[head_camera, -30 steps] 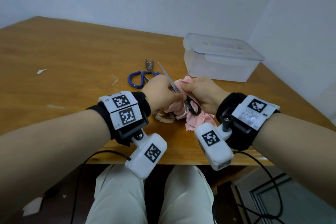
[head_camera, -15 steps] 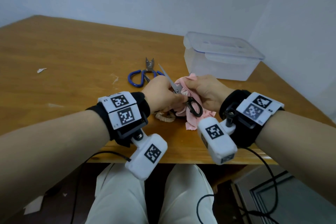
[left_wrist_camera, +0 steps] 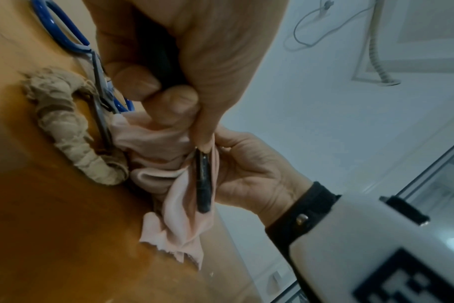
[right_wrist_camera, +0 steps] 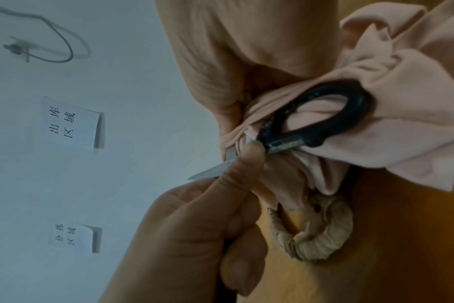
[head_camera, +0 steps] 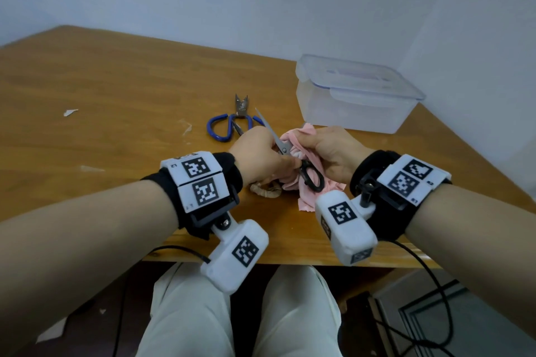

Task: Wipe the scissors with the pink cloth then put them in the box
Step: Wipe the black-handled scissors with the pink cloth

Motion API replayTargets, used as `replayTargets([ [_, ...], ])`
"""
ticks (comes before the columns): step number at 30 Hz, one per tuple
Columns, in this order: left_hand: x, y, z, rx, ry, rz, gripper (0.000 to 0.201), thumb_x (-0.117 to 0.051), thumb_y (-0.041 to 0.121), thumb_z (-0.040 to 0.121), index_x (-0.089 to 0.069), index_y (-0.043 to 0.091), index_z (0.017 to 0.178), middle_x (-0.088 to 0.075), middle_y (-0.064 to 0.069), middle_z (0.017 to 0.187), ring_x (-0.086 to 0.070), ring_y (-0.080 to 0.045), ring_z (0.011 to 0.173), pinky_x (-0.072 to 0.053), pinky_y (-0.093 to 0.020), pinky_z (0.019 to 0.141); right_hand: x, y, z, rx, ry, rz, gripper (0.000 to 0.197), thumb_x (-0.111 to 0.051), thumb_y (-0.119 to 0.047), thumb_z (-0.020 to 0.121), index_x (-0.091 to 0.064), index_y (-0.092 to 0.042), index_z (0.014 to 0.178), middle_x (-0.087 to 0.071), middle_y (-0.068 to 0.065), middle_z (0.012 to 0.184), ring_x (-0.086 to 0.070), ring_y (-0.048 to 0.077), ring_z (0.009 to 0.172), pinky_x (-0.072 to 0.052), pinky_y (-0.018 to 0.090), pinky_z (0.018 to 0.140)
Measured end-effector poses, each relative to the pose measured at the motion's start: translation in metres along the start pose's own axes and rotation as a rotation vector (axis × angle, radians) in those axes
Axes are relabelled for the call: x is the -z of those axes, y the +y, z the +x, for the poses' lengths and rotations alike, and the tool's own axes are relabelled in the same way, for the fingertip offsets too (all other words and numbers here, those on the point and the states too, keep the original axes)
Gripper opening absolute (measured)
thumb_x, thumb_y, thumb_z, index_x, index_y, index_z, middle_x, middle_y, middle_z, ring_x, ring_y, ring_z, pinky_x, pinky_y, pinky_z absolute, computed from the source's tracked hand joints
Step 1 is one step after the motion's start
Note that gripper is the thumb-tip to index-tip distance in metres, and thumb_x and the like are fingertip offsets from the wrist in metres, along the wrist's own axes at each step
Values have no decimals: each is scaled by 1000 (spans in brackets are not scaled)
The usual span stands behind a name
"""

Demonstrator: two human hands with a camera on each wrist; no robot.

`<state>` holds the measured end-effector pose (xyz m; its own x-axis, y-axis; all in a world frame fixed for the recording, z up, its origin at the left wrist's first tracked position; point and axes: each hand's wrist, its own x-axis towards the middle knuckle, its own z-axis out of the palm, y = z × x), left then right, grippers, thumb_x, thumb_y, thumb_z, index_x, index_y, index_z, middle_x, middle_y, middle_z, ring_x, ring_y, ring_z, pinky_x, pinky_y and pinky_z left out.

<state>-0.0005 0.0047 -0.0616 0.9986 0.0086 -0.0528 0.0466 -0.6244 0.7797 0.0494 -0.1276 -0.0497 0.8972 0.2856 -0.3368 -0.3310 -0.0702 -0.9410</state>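
Observation:
Small scissors [head_camera: 311, 178] with black handles and silver blades are held over the table, tips pointing up and away. My left hand [head_camera: 261, 156] pinches them near the pivot, thumb on the blade base [right_wrist_camera: 254, 148]. My right hand [head_camera: 333, 153] grips the pink cloth [head_camera: 309, 197], bunched around the scissors' shank and behind the black handle loop [right_wrist_camera: 350, 114]. In the left wrist view the handle [left_wrist_camera: 203, 184] lies against the cloth [left_wrist_camera: 174, 225]. The clear plastic box [head_camera: 353, 104] stands at the back right with its lid on.
Blue-handled scissors [head_camera: 220, 130] lie on the wooden table [head_camera: 116, 95] just beyond my left hand. A beige cloth-wrapped ring [head_camera: 265, 190] lies under my hands. Paper scraps [head_camera: 70, 112] dot the left side. The table's front edge is close to my wrists.
My right hand has shifted a little with the cloth along the scissors, and its wrist has turned slightly. The left hand keeps its hold in the same place.

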Motion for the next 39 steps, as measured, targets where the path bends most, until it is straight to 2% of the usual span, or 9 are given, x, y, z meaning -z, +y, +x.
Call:
replayTargets([
  [3,-2,2,0,3,-2,2,35,-69,31,86,-54,8,64,-52,-8,55,-41,-16,39,-30,-19,34,1,-1,3,28,81,-10,22,-53,-5,94,-68,0,79,-65,13,66,-60,14,48,-52,21,47],
  [6,-1,1,0,8,-17,-59,34,-71,31,85,-63,-1,77,-59,-14,65,-47,-20,46,-35,-24,39,4,0,6,15,105,-22,18,-55,-7,94,-69,-1,85,-68,18,82,-66,23,64,-58,33,58],
  [9,-1,-1,0,25,-26,-44,42,-72,34,84,-68,-7,89,-67,-20,75,-50,-21,50,-38,-27,45,7,2,5,-18,38,-40,21,-52,-9,96,-68,-1,84,-68,15,74,-65,20,60,-59,33,61],
  [17,-4,0,0,27,-24,16,34,-73,34,82,-56,8,67,-51,-4,52,-45,-13,37,-34,-19,35,10,-3,9,-29,161,-49,13,-60,-10,90,-71,-2,92,-69,23,104,-67,34,94,-54,49,87],
  [22,-3,2,-2,29,-28,3,32,-73,33,83,-59,6,71,-53,-5,54,-45,-13,37,-36,-21,37,11,-3,14,-26,168,-75,12,-62,-8,89,-70,-1,93,-69,21,102,-68,32,90,-55,47,85],
  [30,3,-3,-4,46,-53,-36,32,-73,31,83,-65,1,77,-56,-10,59,-48,-18,42,-40,-28,44,31,-9,29,-39,381,-44,14,-60,-14,92,-67,-3,91,-70,19,100,-69,33,89,-55,49,84],
  [33,6,-4,-1,34,-8,0,33,-73,34,83,-61,5,72,-50,-6,54,-41,-12,35,-33,-23,37,28,-8,21,-56,250,-72,10,-61,-4,89,-70,0,85,-70,20,95,-69,32,88,-55,46,86],
  [36,4,-3,3,28,-5,-13,35,-72,35,83,-63,1,79,-49,-6,55,-39,-10,32,-32,-22,35,23,-6,13,-84,55,-77,21,-62,1,84,-64,6,104,-67,25,106,-67,35,97,-51,51,91],
  [39,2,-3,5,2,-4,-25,38,-71,34,84,-67,-3,93,-53,-10,63,-41,-13,35,-34,-22,36,21,-9,7,-84,-80,-90,15,-52,-3,93,-63,1,103,-66,22,96,-64,28,82,-52,43,85],
])
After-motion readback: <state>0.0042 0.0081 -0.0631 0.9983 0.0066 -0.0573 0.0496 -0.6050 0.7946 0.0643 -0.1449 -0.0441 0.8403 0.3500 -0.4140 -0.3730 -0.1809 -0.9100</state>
